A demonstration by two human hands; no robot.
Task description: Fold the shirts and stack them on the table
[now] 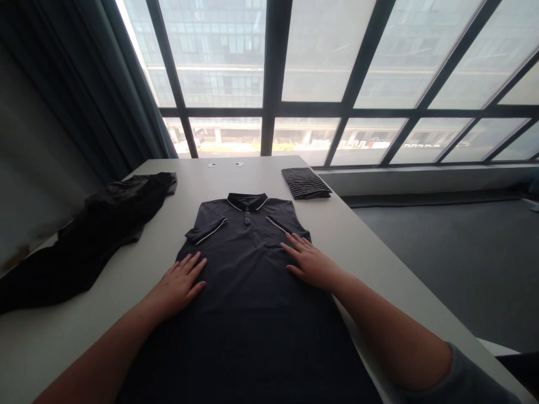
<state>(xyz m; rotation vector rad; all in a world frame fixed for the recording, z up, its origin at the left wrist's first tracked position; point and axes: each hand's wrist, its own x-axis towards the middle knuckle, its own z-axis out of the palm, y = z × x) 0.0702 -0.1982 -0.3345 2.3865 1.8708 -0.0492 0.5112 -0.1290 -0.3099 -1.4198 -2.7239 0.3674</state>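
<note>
A dark grey polo shirt [248, 280] lies front side up on a white table [370, 297], its collar at the far end and its hem running towards me out of view. Both short sleeves, trimmed with a white line, are folded inward over the chest. My left hand [179, 283] rests flat on the shirt's left edge, fingers spread, just below the left sleeve. On the opposite edge my right hand [309, 261] lies flat with fingers apart, its fingertips touching the cloth near the right sleeve cuff.
A folded black-and-white striped cloth [306, 184] sits at the table's far right. Along the left side lies a loose heap of black clothing [96, 235]. Two small white fittings are set in the far tabletop. Beyond stand a large window and a dark curtain [96, 73].
</note>
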